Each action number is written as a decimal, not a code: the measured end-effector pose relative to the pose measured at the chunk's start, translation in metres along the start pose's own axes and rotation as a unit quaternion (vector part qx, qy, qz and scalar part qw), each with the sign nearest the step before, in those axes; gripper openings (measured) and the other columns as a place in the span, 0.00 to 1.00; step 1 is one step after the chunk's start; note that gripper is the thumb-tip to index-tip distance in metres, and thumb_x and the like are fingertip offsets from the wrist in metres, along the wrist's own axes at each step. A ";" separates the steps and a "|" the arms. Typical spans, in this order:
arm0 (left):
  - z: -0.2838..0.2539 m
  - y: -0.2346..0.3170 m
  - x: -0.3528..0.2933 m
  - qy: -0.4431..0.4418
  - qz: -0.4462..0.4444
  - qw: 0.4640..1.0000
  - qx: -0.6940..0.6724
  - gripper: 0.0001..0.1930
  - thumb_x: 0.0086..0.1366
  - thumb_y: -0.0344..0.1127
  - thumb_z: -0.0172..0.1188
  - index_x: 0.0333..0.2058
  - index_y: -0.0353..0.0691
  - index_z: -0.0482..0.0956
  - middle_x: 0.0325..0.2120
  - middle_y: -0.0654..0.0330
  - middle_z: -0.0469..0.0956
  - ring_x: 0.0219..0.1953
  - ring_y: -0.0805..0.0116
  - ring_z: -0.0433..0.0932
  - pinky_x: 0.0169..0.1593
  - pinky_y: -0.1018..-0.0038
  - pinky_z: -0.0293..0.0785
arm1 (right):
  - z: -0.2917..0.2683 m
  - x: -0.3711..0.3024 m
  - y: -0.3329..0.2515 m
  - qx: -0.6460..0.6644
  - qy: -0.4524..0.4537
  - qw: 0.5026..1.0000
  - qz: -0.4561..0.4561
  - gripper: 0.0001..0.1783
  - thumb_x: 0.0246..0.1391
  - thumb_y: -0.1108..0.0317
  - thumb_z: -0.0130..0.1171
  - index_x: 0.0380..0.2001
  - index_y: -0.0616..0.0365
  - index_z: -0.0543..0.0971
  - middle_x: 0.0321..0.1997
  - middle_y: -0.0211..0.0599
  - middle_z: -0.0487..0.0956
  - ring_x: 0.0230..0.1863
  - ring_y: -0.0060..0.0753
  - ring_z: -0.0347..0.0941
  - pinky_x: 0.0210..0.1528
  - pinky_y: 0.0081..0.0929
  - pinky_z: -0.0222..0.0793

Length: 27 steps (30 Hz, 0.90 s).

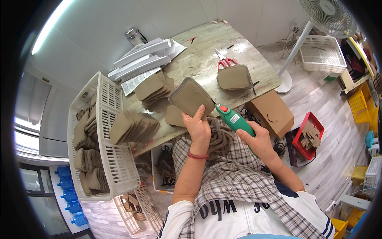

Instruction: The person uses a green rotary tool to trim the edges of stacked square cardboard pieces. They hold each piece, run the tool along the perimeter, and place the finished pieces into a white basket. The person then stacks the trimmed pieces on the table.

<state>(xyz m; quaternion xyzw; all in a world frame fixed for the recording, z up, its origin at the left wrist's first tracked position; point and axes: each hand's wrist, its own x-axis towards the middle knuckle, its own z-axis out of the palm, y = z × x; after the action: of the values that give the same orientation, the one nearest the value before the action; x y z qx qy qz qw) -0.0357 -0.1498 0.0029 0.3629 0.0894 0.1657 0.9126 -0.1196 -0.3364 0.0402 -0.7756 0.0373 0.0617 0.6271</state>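
My left hand [198, 129] grips the lower edge of a tan, rounded rectangular fabric panel [190, 95], thumb on its face. In my right hand [258, 140] is a green handheld electric tool [238, 120] with a red switch. Its thin dark tip points at the panel's right edge; whether they touch, I cannot tell. Narrow tan strips [217, 137] lie in a tangle over my lap, below the panel. Beyond the tool, a stack of similar panels [234, 77] sits on the table, with red-handled scissors [226, 61] behind it.
At left, a white plastic crate [126, 169] holds panel stacks. Fanned panels [153, 89] lie near papers [145, 59] and a metal flask [135, 36] on the table [203, 44]. To the right are a cardboard box [272, 111], a red tray [296, 141] and a standing fan [328, 16].
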 end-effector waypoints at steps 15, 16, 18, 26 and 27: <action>0.001 -0.012 -0.023 -0.044 -0.076 0.996 0.024 0.27 0.61 0.13 0.54 0.57 0.39 0.65 0.51 0.56 0.75 0.52 0.62 0.76 0.56 0.65 0.75 | -0.001 0.009 -0.005 0.034 0.026 0.999 -0.008 0.22 0.55 0.57 0.67 0.45 0.64 0.79 0.25 0.30 0.78 0.25 0.16 0.70 0.28 0.20 0.68; 0.000 -0.013 -0.024 -0.044 -0.082 0.995 0.024 0.27 0.61 0.13 0.54 0.58 0.39 0.64 0.51 0.56 0.75 0.52 0.62 0.76 0.57 0.65 0.75 | -0.001 0.009 -0.009 0.040 0.024 0.999 -0.006 0.20 0.57 0.58 0.65 0.44 0.64 0.78 0.25 0.29 0.77 0.24 0.16 0.70 0.28 0.19 0.67; -0.002 -0.014 -0.027 -0.054 -0.093 0.994 0.014 0.28 0.60 0.12 0.55 0.57 0.39 0.64 0.51 0.56 0.75 0.52 0.64 0.77 0.55 0.67 0.76 | -0.002 0.010 -0.016 0.051 0.020 0.998 -0.003 0.17 0.60 0.61 0.63 0.41 0.65 0.77 0.24 0.26 0.74 0.23 0.15 0.68 0.26 0.17 0.66; -0.009 -0.002 -0.034 -0.101 -0.148 0.983 0.032 0.29 0.57 0.12 0.56 0.57 0.40 0.66 0.50 0.58 0.76 0.51 0.66 0.77 0.54 0.69 0.77 | -0.016 0.014 -0.008 0.080 0.007 0.997 -0.006 0.21 0.56 0.59 0.67 0.45 0.64 0.79 0.25 0.27 0.77 0.23 0.14 0.69 0.26 0.17 0.66; -0.012 0.002 -0.032 -0.115 -0.157 0.980 0.044 0.29 0.57 0.12 0.56 0.57 0.40 0.67 0.50 0.58 0.77 0.51 0.66 0.77 0.54 0.69 0.77 | -0.020 0.014 -0.006 0.077 0.001 0.997 -0.008 0.21 0.56 0.59 0.67 0.45 0.64 0.79 0.25 0.27 0.77 0.23 0.14 0.69 0.26 0.17 0.66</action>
<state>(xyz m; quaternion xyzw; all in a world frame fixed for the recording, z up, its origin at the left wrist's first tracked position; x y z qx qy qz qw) -0.0695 -0.1524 -0.0024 0.4005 0.0471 -0.0264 0.9147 -0.1036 -0.3542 0.0484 -0.7254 0.0359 0.0528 0.6853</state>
